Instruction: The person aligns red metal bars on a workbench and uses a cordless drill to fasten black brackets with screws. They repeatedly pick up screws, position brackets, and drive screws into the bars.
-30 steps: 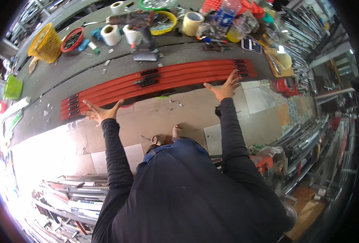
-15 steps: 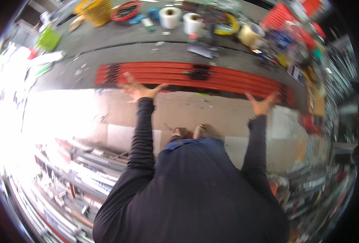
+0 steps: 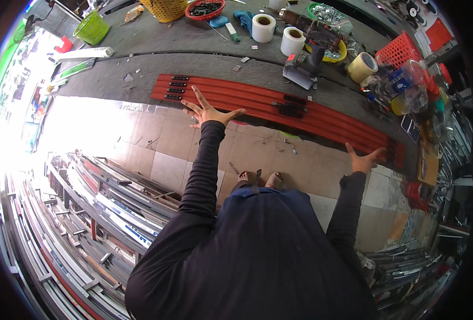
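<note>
Both hands, left hand (image 3: 207,112) and right hand (image 3: 365,159), lie fingers spread on the near edge of the long red rails (image 3: 279,109) bundled along the worktop (image 3: 194,40); keeping pressure even should stop them skewing

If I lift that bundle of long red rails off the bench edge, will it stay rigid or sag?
The red rails are long and slim, so they would probably sag if lifted at one point. The black clips likely keep them together. The left hand and right hand, spread wide, suit that.
</note>
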A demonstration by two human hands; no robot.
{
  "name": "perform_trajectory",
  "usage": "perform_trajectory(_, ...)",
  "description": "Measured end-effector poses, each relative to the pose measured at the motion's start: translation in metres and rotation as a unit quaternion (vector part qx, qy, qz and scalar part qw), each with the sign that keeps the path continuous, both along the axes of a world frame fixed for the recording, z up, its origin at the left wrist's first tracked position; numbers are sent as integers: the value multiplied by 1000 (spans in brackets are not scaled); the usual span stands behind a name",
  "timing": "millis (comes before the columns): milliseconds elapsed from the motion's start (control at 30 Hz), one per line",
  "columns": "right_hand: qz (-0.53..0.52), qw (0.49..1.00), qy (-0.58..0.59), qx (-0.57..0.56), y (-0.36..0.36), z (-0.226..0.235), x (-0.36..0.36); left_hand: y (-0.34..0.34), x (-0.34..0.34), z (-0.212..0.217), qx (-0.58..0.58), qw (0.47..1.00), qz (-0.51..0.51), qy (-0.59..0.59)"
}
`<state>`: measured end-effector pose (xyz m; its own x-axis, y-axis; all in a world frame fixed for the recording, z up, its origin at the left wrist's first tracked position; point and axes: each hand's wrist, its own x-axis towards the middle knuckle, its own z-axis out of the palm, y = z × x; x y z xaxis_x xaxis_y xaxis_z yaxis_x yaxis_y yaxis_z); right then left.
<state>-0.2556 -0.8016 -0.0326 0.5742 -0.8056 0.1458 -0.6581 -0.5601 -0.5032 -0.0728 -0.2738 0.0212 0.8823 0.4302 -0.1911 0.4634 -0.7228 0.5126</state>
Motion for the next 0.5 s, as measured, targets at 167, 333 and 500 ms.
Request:
perform_trajectory(167, -8, 1000, -6, 22, 2, 2, -1, 8, 5, 2, 1, 1000, 8, 14)
perform_trajectory(333, 2, 999, -26, 23, 8, -5, 0, 15, 12, -14, 37, 999, 8, 10)
perform_trajectory(500, 15, 998, -40, 42, 10, -8, 1, 27, 26, -38, 124, 989, -62, -42)
